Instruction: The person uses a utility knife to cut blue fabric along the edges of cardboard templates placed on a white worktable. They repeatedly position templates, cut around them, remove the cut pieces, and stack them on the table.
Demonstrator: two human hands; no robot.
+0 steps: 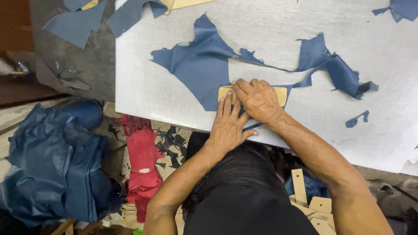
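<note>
Head view looked down on a white cutting board (143,87) with both bare hands pressed near its front edge. Left hand (227,126) lay flat, fingers stretched out, fingertips on the left end of a tan rectangular cardboard template (281,95); it gripped nothing. Right hand (257,99) crossed just over the left, palm down on the middle of the same template, fingers bent and bearing down. Whether it held a tool underneath could not be told. Template sat on a large blue leather piece with ragged cut edges (200,69), near the front edge, hands hiding most of it. A thin strip ran from that leather toward the right to a crumpled blue leather offcut (335,65). Small blue scrap (357,118) lay apart near the right front. More blue pieces (130,13) overhung the far left corner. Off the board, left: heap of dark blue leather hides (56,165), red leather bundle (141,161), tiny dark scraps. Tan cardboard patterns (305,191) lay below the right forearm.
</note>
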